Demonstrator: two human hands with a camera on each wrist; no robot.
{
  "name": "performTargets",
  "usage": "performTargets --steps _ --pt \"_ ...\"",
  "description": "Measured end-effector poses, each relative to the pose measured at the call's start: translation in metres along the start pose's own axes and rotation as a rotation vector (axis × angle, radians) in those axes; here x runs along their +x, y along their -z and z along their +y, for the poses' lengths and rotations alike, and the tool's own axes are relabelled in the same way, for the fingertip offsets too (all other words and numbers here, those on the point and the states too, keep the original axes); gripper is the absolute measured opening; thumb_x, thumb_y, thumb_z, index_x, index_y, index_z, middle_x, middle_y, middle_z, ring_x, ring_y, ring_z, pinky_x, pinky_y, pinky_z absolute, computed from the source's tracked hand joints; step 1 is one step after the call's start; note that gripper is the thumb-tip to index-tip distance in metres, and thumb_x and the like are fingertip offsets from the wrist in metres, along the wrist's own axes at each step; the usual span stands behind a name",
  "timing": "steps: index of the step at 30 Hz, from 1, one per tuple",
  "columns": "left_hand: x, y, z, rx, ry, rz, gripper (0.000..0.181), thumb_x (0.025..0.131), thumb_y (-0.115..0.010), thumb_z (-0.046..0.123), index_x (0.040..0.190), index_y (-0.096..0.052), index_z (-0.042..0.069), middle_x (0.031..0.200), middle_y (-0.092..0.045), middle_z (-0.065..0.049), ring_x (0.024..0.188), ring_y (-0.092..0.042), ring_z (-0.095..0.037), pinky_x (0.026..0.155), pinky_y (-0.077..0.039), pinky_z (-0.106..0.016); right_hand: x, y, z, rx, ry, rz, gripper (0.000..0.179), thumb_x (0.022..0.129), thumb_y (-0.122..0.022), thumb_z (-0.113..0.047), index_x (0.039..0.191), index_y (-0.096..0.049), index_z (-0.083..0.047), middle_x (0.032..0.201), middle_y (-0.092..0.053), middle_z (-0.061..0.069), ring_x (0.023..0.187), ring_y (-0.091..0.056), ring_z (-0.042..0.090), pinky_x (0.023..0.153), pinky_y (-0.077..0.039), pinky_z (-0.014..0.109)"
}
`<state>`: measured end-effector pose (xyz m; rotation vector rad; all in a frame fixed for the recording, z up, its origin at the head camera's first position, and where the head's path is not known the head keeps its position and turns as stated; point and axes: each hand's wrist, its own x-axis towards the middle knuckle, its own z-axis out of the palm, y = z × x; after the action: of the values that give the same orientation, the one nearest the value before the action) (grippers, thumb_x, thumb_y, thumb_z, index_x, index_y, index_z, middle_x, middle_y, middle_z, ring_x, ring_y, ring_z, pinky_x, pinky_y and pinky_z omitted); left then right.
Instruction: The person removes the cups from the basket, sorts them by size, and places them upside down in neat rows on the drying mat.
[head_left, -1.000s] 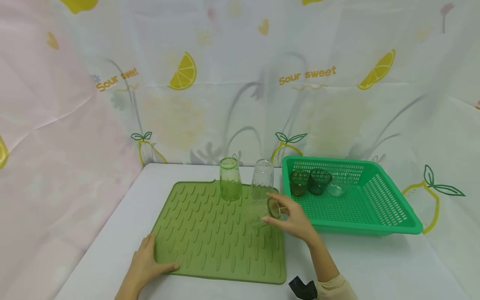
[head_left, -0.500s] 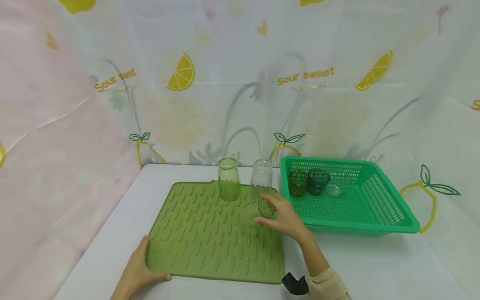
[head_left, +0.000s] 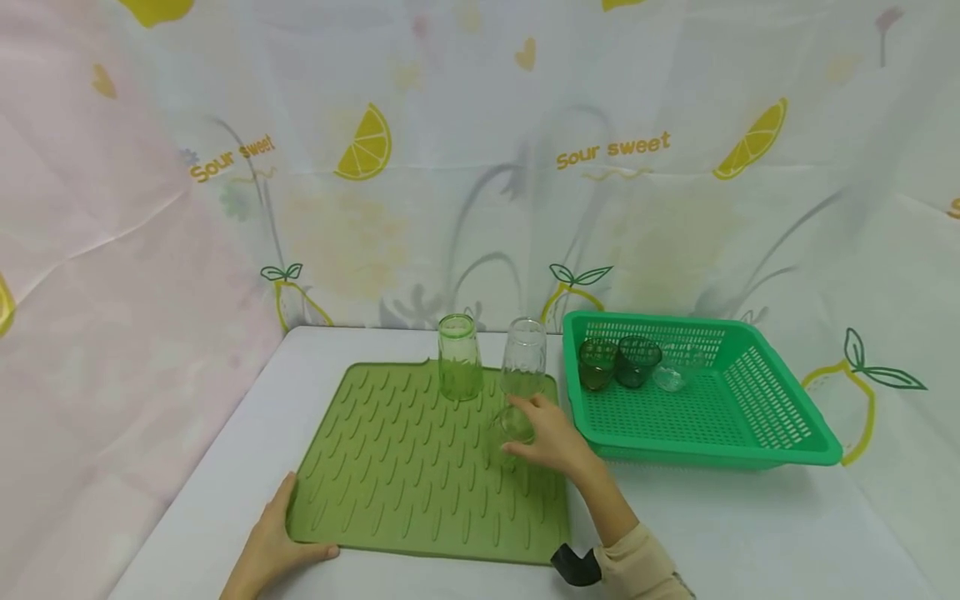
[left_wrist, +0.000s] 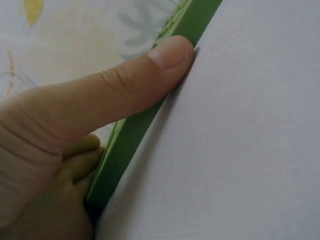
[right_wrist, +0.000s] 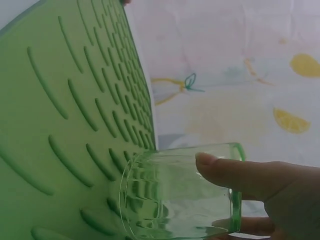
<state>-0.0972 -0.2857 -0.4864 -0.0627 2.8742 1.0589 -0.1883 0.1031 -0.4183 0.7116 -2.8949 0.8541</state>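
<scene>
My right hand (head_left: 553,437) holds a clear drinking glass (head_left: 513,425) upside down near the right side of the green ridged drying mat (head_left: 397,467). In the right wrist view, thumb and fingers grip the glass (right_wrist: 185,190) near its base, and its rim is right at the mat's surface. My left hand (head_left: 270,542) rests at the mat's near left corner. Its straight thumb (left_wrist: 135,82) lies along the front edge and its fingers along the left edge. Behind the right hand, a green-tinted glass (head_left: 459,358) and another clear glass (head_left: 524,358) stand upside down on the mat.
A green plastic basket (head_left: 720,454) stands on the white table (head_left: 750,533) to the right of the mat. A brown glass (head_left: 597,364), a dark grey one (head_left: 637,362) and a clear one (head_left: 670,377) sit at its left end. A lemon-print curtain (head_left: 450,208) hangs behind.
The right hand has moved left and slightly down with the glass, turning it from lying tilted to upright, mouth down on the mat. The left hand has shifted slightly left, staying at the mat's corner.
</scene>
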Motion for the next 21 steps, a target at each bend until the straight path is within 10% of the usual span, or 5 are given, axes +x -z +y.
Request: performTargets --steps 21 --pt "0.000 -0.001 -0.002 -0.052 0.005 0.004 0.128 0.056 -0.090 0.024 0.143 -0.005 -0.016 0.143 -0.016 -0.043 0.128 -0.022 -0.058 0.102 -0.024 -0.066 0.006 -0.025 -0.001 0.049 -0.050 0.066 0.072 0.075 -0.079 -0.032 0.134 -0.048 -0.004 0.116 -0.051 0.025 0.102 -0.055 0.040 0.079 -0.051 0.054"
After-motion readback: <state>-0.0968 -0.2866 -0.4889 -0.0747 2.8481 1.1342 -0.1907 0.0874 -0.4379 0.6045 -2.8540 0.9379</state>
